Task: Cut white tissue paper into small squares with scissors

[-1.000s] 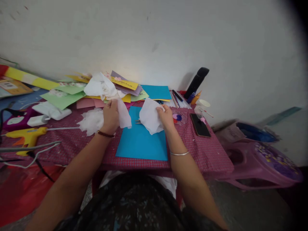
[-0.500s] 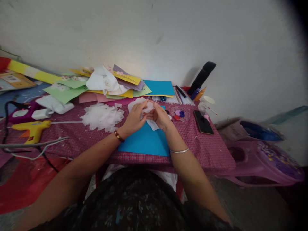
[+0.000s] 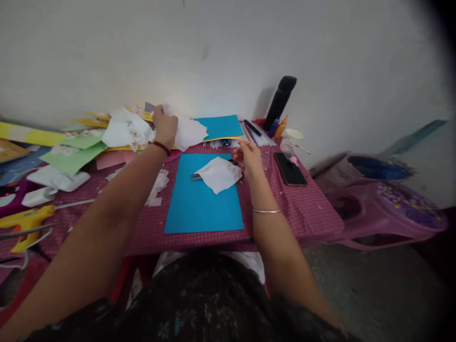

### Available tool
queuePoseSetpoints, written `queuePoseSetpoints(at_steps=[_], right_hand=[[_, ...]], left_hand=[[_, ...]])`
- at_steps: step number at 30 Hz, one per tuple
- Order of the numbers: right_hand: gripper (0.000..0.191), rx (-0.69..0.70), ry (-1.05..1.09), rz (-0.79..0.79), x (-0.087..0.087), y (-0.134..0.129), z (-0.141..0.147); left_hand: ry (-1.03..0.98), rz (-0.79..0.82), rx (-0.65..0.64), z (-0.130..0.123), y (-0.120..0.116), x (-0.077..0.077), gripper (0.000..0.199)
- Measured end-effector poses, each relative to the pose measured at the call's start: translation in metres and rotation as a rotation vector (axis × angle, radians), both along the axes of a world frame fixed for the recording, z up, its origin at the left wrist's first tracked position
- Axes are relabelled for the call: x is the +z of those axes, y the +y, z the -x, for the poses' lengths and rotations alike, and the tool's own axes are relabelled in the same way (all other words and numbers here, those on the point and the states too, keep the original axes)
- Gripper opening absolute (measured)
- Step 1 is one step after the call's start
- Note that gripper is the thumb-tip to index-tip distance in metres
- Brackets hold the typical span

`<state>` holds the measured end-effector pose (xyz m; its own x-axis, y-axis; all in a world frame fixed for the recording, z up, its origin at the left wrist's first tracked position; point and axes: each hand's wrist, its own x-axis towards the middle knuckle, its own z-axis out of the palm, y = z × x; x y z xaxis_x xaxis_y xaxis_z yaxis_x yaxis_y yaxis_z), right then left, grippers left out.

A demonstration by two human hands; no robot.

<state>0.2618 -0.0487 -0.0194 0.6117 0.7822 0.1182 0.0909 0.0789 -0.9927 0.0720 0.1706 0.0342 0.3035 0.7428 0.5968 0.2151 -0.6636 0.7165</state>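
Note:
My left hand (image 3: 166, 127) is at the back of the table, closed on a thin white sheet (image 3: 188, 135) that hangs to its right, beside the stacked coloured cards. A blue sheet (image 3: 203, 211) lies in front of me. On its upper part rests a white cut piece (image 3: 218, 175), covering most of a pair of scissors whose blade tips (image 3: 195, 177) stick out at the left. My right hand (image 3: 247, 156) hovers just above and right of that piece, fingers curled; whether anything small is between them is not clear.
Coloured cards (image 3: 76, 153) and crumpled white tissue (image 3: 126, 128) lie back left. A yellow glue gun (image 3: 28, 221) and a white adapter (image 3: 59, 178) are at the left. A phone (image 3: 290, 169), pens (image 3: 251, 133) and an upright black object (image 3: 280, 102) stand or lie at the right.
The hands have parted. My left hand has moved back and left and now grips the white sheet; my right hand has moved slightly right. The white piece and scissors are uncovered.

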Motion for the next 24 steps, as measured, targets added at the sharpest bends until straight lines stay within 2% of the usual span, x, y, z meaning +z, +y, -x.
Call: queuePoseSetpoints(at_steps=[3,4,6,8,10,12,14,15,18,21,24], right_hand=[[0.01,0.031,-0.15,0.084,-0.002,-0.004,-0.009],[0.008,0.042,-0.203,0.112,-0.003,-0.005,-0.012],[0.005,0.058,-0.303,0.164,-0.003,-0.009,-0.019],[0.004,0.075,-0.38,0.211,-0.003,-0.013,-0.026],[0.005,0.105,-0.432,0.255,-0.004,-0.016,-0.03],[0.01,0.146,-0.465,0.287,-0.005,-0.017,-0.029],[0.017,0.181,-0.486,0.294,-0.005,-0.016,-0.026],[0.02,0.195,-0.492,0.289,-0.005,-0.015,-0.023],[0.025,0.212,-0.488,0.247,-0.004,-0.012,-0.014],[0.028,0.243,-0.438,0.203,-0.001,-0.008,-0.004],[0.031,0.317,-0.363,0.176,0.001,-0.006,0.009]], left_hand=[[0.144,-0.011,0.216,0.01,-0.007,-0.005,0.009],[0.211,-0.042,0.249,0.016,-0.012,-0.006,0.011],[0.3,-0.138,0.236,0.025,-0.028,-0.005,0.024],[0.364,-0.241,0.176,0.026,-0.05,-0.002,0.04],[0.45,-0.326,0.082,0.018,-0.081,0.0,0.047],[0.535,-0.401,-0.088,0.005,-0.12,-0.005,0.049],[0.623,-0.419,-0.318,-0.007,-0.159,-0.016,0.037],[0.645,-0.398,-0.395,-0.012,-0.176,-0.024,0.03],[0.583,-0.227,-0.464,-0.02,-0.206,-0.05,0.02],[0.446,0.034,-0.486,-0.021,-0.208,-0.069,0.011],[0.341,0.202,-0.5,-0.016,-0.199,-0.076,0.007]])
